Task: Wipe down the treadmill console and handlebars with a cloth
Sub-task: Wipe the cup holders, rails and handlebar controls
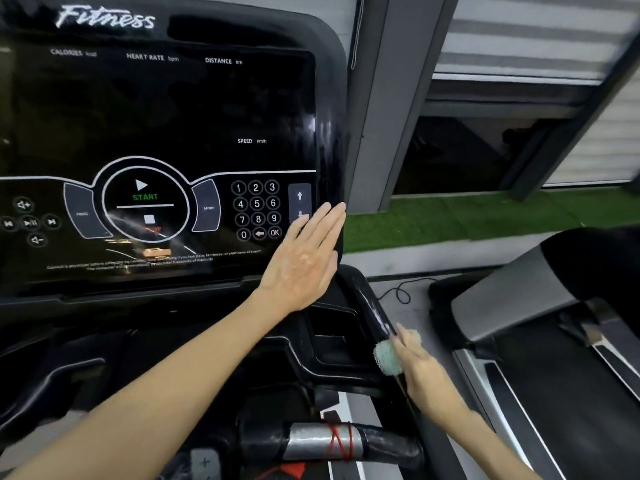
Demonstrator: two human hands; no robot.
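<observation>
1. The left hand (304,261) lies flat against the lower right corner of the console (156,116), fingers straight and pressed together, fingertips pointing up and to the right over the glossy black edge. It holds nothing.
2. The right hand (417,363) is lower and further right, blurred. Its fingers reach forward over the cloth (386,355) – a pale green, bunched-up cloth – and press it against the outer right rim of the tray (332,341) below the console. Whether the thumb curls round the cloth cannot be told.
3. Just left of the left hand's fingers sits the number keypad (256,209); the arrow keys (299,202) are partly covered by the fingertips.
4. Further left on the console is the round START button (145,197), with white labels for calories, heart rate, distance and speed above it.
5. Nearest the camera, between the two forearms, a handlebar (381,443) runs crosswise – it has a silver section (311,441) wrapped with red cord (341,441).
6. To the right stands another treadmill (519,306), a dark cable (398,292) lying on the floor beside it.
7. Behind lie a strip of green turf (450,220) and window blinds (519,36).
</observation>
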